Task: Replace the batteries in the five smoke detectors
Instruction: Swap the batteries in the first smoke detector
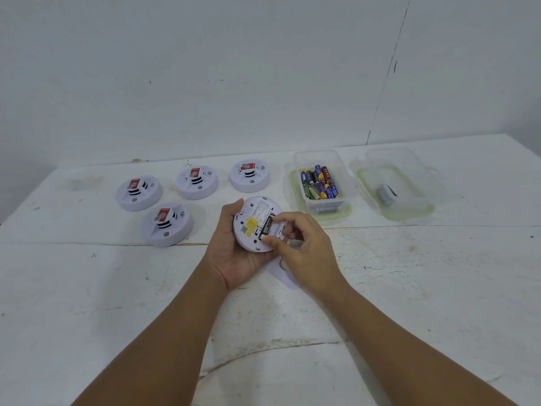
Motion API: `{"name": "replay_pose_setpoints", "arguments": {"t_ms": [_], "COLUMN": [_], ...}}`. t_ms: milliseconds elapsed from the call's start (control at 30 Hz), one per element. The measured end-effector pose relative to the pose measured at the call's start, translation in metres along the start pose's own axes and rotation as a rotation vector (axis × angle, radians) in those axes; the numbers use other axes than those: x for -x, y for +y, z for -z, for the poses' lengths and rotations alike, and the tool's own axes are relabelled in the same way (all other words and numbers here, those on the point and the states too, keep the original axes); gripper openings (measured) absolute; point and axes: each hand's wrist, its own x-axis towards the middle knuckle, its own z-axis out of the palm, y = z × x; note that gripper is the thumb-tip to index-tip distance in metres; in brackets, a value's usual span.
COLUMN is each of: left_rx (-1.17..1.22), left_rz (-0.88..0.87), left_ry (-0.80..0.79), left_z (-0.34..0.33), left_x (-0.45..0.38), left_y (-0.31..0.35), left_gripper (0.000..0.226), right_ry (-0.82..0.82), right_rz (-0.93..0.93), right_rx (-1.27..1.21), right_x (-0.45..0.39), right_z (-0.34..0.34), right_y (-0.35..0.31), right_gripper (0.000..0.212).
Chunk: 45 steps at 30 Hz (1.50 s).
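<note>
Above the middle of the desk (87, 288), you held one smoke detector (254, 227) turned back-side up, its yellow label (251, 223) and printed text facing you. Your left hand (234, 256) cupped it from below and from the left, thumb curled over the far-left rim and fingers wrapped under the body. Your right hand (304, 244) reached in from the right, forefinger and thumb pinching a dark battery (267, 225) that sat in the open compartment near the detector's right side; the other fingers of that hand were curled loosely. Just near of the detector, partly hidden under your right hand, a white piece (288, 278) lay on the desk; you could not tell from this view what it was.

To the left, four more smoke detectors stood face up on the desk: one nearest (167, 224), one far left (139, 192), one behind the middle (196, 182), and one farther right (249, 174). Each carried a red tag on top.

To the right of the held detector sat a clear plastic box (345, 183) with a green-edged rim, holding a heap of blue, green, red and black batteries (319, 183). Farther right lay a second clear box (409, 171), with one grey cylinder (384, 194) inside. A pale wall (205, 68) rose behind the desk.
</note>
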Motion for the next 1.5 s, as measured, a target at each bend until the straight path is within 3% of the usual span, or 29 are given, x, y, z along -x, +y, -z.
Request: {"name": "replay_pose_setpoints", "arguments": {"t_ms": [333, 567, 667, 900, 1033, 1200, 1333, 1500], "left_rx": [-0.027, -0.003, 0.008, 0.01, 0.002, 0.031, 0.01, -0.004], "left_rz": [-0.031, -0.028, -0.04, -0.088, -0.12, -0.026, 0.02, 0.078], "left_ry": [-0.045, -0.003, 0.001, 0.015, 0.032, 0.054, 0.029, 0.017], "left_z": [0.0, 0.001, 0.003, -0.005, -0.018, -0.016, -0.014, -0.011], "left_x": [0.001, 0.001, 0.001, -0.005, -0.018, -0.03, -0.034, -0.038], "left_y": [-0.001, -0.001, -0.001, 0.001, 0.009, 0.009, 0.012, 0.014], "left_gripper": [0.052, 0.054, 0.055, 0.06, 0.073, 0.054, 0.056, 0.056], "right_ry": [-0.07, -0.029, 0.031, 0.044, 0.086, -0.187, -0.381, -0.631], "right_rz": [-0.191, -0.044, -0.045, 0.178, 0.124, -0.031, -0.116, -0.174], "right_rx": [-0.17, -0.093, -0.14, 0.042, 0.169, 0.564, 0.764, 1.073], "right_x": [-0.008, -0.002, 0.002, -0.016, -0.062, -0.109, -0.133, -0.151], "right_z": [0.002, 0.001, 0.007, 0.039, 0.067, 0.093, 0.098, 0.088], "right_y": [-0.003, -0.004, -0.007, -0.025, -0.044, -0.047, -0.044, -0.043], "right_gripper": [0.034, 0.009, 0.011, 0.008, 0.006, 0.007, 0.018, 0.014]}}
